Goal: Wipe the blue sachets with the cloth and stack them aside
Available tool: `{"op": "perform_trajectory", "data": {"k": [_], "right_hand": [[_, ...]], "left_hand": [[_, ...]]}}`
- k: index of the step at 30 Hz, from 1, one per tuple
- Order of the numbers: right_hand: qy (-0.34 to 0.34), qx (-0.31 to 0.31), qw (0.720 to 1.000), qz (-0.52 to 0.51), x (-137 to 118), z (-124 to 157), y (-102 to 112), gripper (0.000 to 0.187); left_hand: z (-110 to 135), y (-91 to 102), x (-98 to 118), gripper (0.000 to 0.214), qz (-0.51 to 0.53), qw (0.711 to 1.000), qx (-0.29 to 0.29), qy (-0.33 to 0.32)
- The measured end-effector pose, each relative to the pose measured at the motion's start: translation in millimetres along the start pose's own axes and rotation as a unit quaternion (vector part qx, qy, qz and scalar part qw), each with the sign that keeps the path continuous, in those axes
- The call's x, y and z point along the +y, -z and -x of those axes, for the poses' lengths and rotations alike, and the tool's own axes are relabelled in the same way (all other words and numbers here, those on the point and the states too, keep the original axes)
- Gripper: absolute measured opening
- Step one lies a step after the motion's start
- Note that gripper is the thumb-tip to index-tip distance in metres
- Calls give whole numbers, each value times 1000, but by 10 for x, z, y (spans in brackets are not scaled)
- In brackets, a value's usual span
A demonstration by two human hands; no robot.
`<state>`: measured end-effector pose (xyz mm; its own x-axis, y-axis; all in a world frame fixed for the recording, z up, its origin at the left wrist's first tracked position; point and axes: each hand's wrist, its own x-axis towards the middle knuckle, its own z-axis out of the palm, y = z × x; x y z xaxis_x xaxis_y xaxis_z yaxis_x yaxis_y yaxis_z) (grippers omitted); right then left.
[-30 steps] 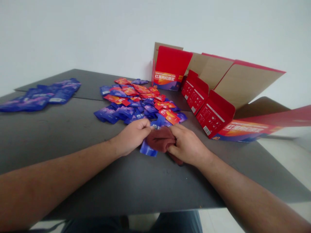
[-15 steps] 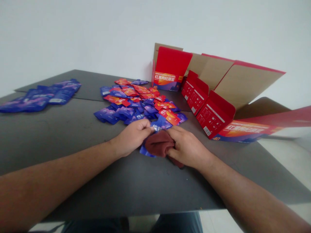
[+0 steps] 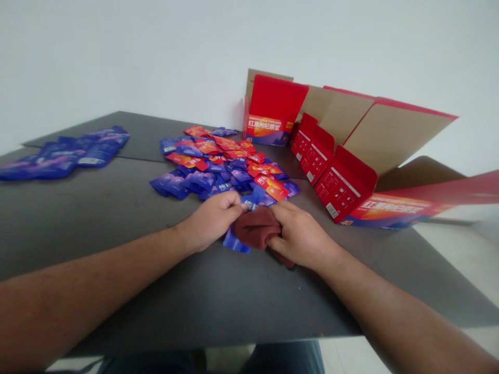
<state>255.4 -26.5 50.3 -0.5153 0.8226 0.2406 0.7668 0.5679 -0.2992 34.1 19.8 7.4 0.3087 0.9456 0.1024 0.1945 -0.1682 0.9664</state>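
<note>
Since half a second ago the right hand [image 3: 302, 236] and its cloth have slid slightly back up the sachet, away from the person; the left hand [image 3: 208, 221] has not shifted.

The flat dark grey table [image 3: 117, 218] carries everything. On its far right lies a large opened red-and-brown cardboard box [image 3: 390, 135], flaps spread, with a smaller upright red printed carton [image 3: 273, 111] just beside it against the wall. In the middle lies a loose heap of red and blue foil packets [image 3: 218, 161], and well apart at the far left a spread of all-blue packets [image 3: 66, 153].

At the near edge of the heap both hands meet. The left hand is closed in a pinch on the top end of one blue foil sachet [image 3: 236, 243], which lies flat on the table. The right hand is curled tight around a bunched dark red cloth [image 3: 255, 228], pressing it onto that sachet so only the lower blue corner and the pinched tip show.
</note>
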Motion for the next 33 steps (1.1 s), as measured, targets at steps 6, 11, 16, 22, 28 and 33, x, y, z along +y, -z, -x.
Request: {"op": "perform_trajectory", "data": {"k": [6, 11, 16, 22, 28, 33], "right_hand": [[-8, 3, 1000, 8, 12, -10, -10, 15], [18, -16, 1000, -3, -3, -3, -16, 18], [-12, 7, 1000, 12, -7, -1, 0, 14], [49, -42, 998, 0, -51, 5, -18, 15], [-13, 8, 1000, 18, -37, 8, -29, 14], [61, -45, 997, 1, -52, 13, -33, 16]], "left_hand": [[-1, -4, 3, 32, 5, 1000, 11, 0], [4, -6, 21, 31, 8, 1000, 4, 5], [-2, 0, 1, 31, -1, 1000, 5, 1], [7, -8, 16, 29, 10, 1000, 9, 2], [4, -12, 15, 32, -2, 1000, 24, -2], [15, -8, 36, 30, -10, 1000, 15, -7]]}}
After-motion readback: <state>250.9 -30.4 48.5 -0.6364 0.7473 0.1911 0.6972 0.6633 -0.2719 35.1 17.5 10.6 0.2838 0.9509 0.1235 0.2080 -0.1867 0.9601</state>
